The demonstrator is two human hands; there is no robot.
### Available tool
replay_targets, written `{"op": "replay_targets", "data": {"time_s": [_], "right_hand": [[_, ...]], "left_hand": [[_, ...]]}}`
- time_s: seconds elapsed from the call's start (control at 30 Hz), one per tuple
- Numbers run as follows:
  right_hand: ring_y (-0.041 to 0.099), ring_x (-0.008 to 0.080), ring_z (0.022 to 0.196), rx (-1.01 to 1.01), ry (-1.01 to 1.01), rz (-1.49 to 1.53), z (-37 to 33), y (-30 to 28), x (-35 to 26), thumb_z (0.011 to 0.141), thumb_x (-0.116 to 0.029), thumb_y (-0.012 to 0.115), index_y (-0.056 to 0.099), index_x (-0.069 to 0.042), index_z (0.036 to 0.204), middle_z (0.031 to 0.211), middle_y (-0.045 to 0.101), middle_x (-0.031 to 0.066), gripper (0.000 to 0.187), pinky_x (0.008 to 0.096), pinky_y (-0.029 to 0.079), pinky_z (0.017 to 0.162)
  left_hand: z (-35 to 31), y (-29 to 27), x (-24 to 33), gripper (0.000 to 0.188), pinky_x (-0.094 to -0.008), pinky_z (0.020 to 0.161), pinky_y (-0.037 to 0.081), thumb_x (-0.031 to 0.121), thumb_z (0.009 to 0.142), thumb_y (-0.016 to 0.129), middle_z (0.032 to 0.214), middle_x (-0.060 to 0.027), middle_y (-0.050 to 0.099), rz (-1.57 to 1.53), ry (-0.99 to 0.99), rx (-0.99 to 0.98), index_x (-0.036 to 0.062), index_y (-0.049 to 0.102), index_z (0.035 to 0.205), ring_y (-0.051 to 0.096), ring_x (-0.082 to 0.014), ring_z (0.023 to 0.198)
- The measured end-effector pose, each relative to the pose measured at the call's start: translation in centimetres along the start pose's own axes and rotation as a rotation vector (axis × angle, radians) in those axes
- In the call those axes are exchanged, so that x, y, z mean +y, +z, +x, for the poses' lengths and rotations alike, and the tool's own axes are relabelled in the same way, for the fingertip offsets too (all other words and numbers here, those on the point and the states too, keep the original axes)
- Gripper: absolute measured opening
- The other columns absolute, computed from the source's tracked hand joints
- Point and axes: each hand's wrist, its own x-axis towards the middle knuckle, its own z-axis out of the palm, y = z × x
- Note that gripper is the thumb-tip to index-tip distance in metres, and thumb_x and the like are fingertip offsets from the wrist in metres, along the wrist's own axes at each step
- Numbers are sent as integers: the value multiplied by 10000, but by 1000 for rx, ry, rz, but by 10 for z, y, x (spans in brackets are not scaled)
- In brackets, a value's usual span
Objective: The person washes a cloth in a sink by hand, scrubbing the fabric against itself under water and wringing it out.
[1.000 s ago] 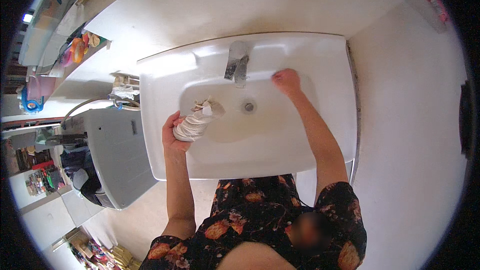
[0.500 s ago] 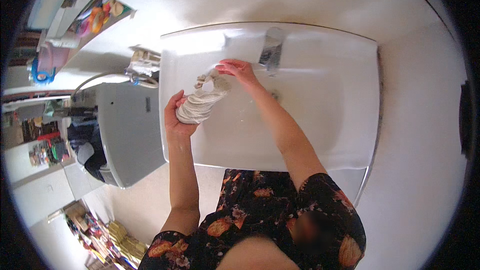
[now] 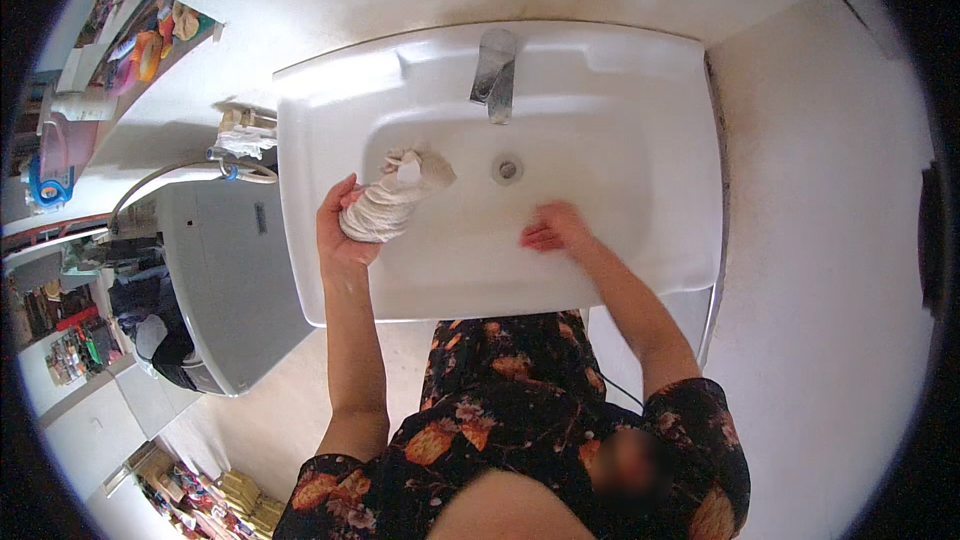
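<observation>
A whitish cloth [image 3: 377, 212], twisted into a thick ribbed bundle, rests in my left hand [image 3: 345, 227] over the left side of the white sink [image 3: 690, 180]. My fingers and thumb wrap round its lower end. Its loose upper end folds over and points toward the basin's middle. My right hand [image 3: 557, 228] is over the basin, right of the drain and nearer to me, apart from the cloth. Motion blurs its fingers, and nothing shows in it. Behind the drain [image 3: 507, 170] stands a metal tap [image 3: 494, 75], with no water seen running from it.
Left of the sink stands a grey appliance [image 3: 235, 270], with dark clothes [image 3: 150, 315] beside it. A pale hose [image 3: 175, 168] curves above it along the wall. Shelves with colourful items line the far left. The white wall [image 3: 820, 240] rises close on the right.
My right hand has left the cloth's far end and moved right and toward me over the basin. My left hand still holds the cloth. The whole view has shifted slightly.
</observation>
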Motion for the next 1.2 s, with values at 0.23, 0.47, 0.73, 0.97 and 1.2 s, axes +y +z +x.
{"op": "replay_targets", "data": {"time_s": [0.23,0.47,0.73,0.97,1.2], "right_hand": [[664,225,675,282,-832,163,45,-47,-113,849,-140,524,618,28,839,813,672,159,193,335,564,617],[628,254,918,-178,-871,27,120,172,-79,836,-127,596,584,24,1041,1028,628,149,255,357,518,798],[324,357,1297,-354,-1221,-1619,18,133,48,924,-493,383,376,-25,1336,1374,377,202,623,419,200,1115],[132,294,1394,585,-646,-2108,-126,-91,-20,860,-366,510,157,65,1410,1498,156,181,783,380,90,1146],[164,295,1385,1015,-888,-1803,-47,-107,-26,814,-225,571,191,83,1391,1489,174,193,756,384,135,1139]], "left_hand": [[1,-1,4,300,-343,665,546,119,867,530,509,44,515,54,38,20,154,482,574,573,-120,510],[-10,-11,12,289,-332,635,535,116,860,542,540,33,562,22,37,8,151,506,575,589,-124,529],[-1,-18,-4,287,-328,608,541,124,851,553,544,31,574,58,21,81,174,521,571,598,-139,530],[7,-6,-27,296,-285,591,514,76,837,554,545,16,538,40,-68,68,142,463,563,548,-116,506],[7,4,-29,302,-290,588,511,81,837,552,523,29,517,51,-70,43,153,460,559,537,-111,500]]}}
